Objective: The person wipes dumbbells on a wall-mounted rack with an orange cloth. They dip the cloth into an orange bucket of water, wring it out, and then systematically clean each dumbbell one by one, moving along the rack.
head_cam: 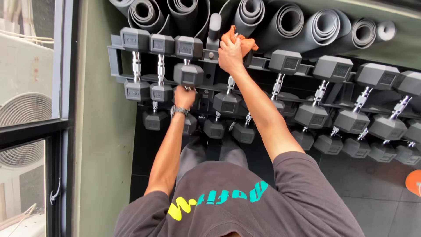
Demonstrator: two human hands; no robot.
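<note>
**Orange cloth up top, other hand on a dumbbell**

Watching the head cam feed from my end, here's what I saw. The right hand (230,55) was stretched out to the top rail of the dumbbell rack (115,61), fingers bunched tight around an orange cloth (239,40), which sat pressed against the rack just beside a dark upright post (214,30). The left hand (184,97), with a wristwatch (179,110) on it, was lower down and curled closed around the handle of a black hex dumbbell (188,73); the handle itself was mostly hidden by the fingers.

More hex dumbbells with chrome handles (137,66) filled the tiers to the left and ran off to the right. Rolled grey mats (287,21) were stacked along the wall above the rack. A window (30,66) was on the far left, and something orange (414,182) peeked in on the floor at the right edge.
</note>
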